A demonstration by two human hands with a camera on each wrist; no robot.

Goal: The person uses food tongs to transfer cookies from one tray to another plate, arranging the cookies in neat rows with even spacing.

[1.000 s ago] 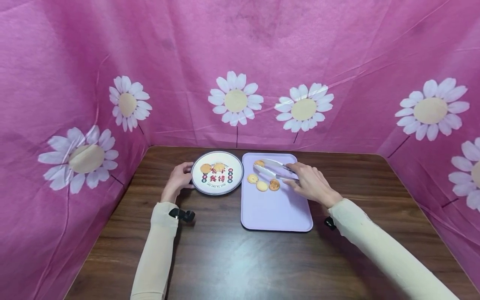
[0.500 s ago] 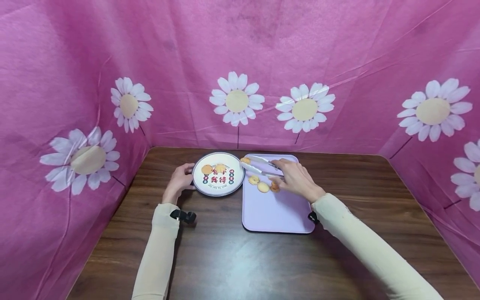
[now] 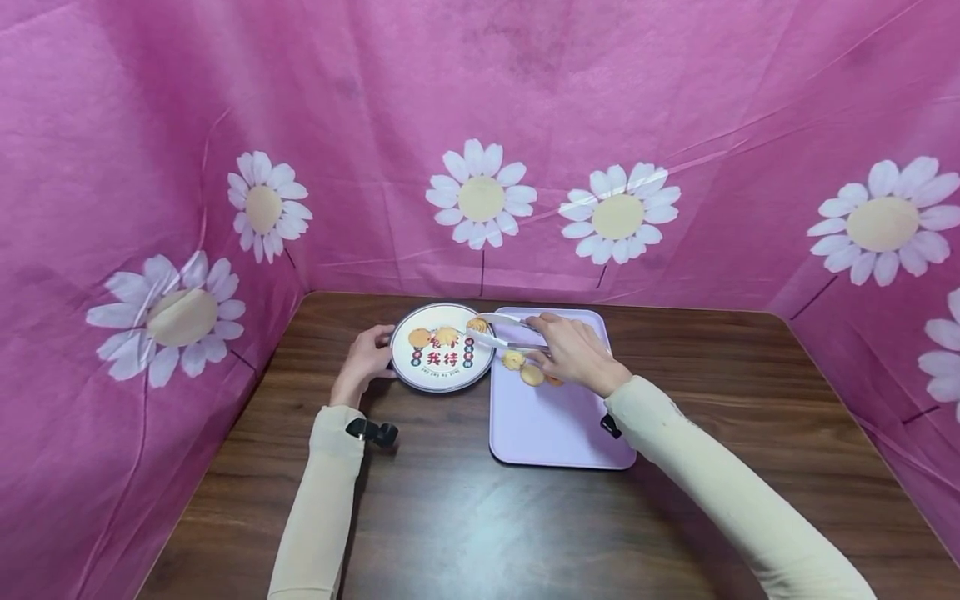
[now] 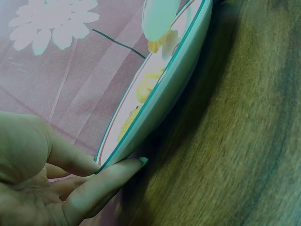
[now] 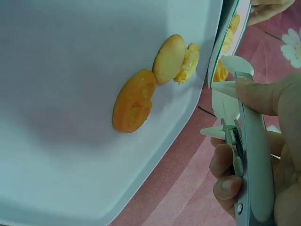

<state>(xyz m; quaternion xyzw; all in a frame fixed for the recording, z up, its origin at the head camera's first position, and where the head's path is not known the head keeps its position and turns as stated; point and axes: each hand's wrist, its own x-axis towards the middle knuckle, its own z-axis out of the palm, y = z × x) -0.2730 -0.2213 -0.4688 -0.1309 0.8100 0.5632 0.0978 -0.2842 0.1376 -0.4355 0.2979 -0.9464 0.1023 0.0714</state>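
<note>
My left hand [image 3: 367,360] pinches the left rim of a round white plate [image 3: 411,374] with a dark edge and red lettering; the left wrist view shows thumb and finger at the rim. Two cookies [image 3: 418,337] lie on the plate. My right hand [image 3: 573,354] grips metal tongs [image 3: 517,345], whose tips hold a ridged brown cookie [image 3: 477,324] over the plate's right side. Whether that cookie touches the plate, I cannot tell. Below the right hand, a lilac tray [image 3: 558,429] bears a flower-shaped cookie [image 3: 513,359], an oval cookie [image 3: 532,376] and a browner cookie [image 5: 134,101], partly hidden in the head view.
The plate and tray stand side by side toward the back of a brown wooden table [image 3: 427,500]. A pink cloth [image 3: 375,125] printed with daisies hangs behind the table and along both sides. Each wrist wears a black camera mount [image 3: 372,432].
My right hand has moved left with the tongs, carrying the ridged cookie from the tray's upper left to above the plate. The left hand keeps its hold on the plate.
</note>
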